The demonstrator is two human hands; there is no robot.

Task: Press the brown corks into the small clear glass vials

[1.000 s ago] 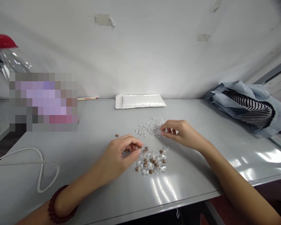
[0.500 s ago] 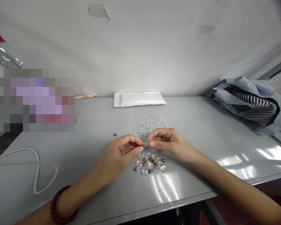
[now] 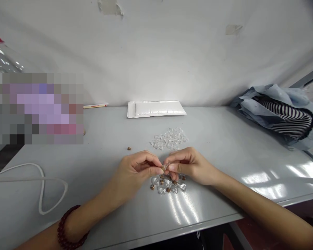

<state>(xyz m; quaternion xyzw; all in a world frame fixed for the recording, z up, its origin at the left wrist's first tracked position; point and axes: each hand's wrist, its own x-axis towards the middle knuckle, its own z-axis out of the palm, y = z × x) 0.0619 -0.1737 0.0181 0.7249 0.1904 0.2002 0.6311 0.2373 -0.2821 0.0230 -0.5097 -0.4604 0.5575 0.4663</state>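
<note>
Between the thumb and fingertips of my left hand (image 3: 139,170) is a small brown cork (image 3: 163,167), pressed to the mouth of a tiny clear bottle (image 3: 168,165). My right hand (image 3: 190,166) pinches that bottle by its body. Just below my hands lie several small clear bottles with corks in them (image 3: 169,189), partly hidden by my right fingers. Beyond my hands is a heap of small clear bottles (image 3: 169,139) without corks. One loose cork (image 3: 129,148) sits on the table to the left of the heap.
A white padded envelope (image 3: 156,108) lies against the wall on the grey table (image 3: 106,135). Striped and blue cloth (image 3: 289,114) is bunched at the right. At left are a white cable (image 3: 41,187), a pencil-like stick (image 3: 95,106) and a blurred-out patch.
Both hands have come slightly lower and closer together. The cork in my left fingers now meets the bottle in my right fingers.
</note>
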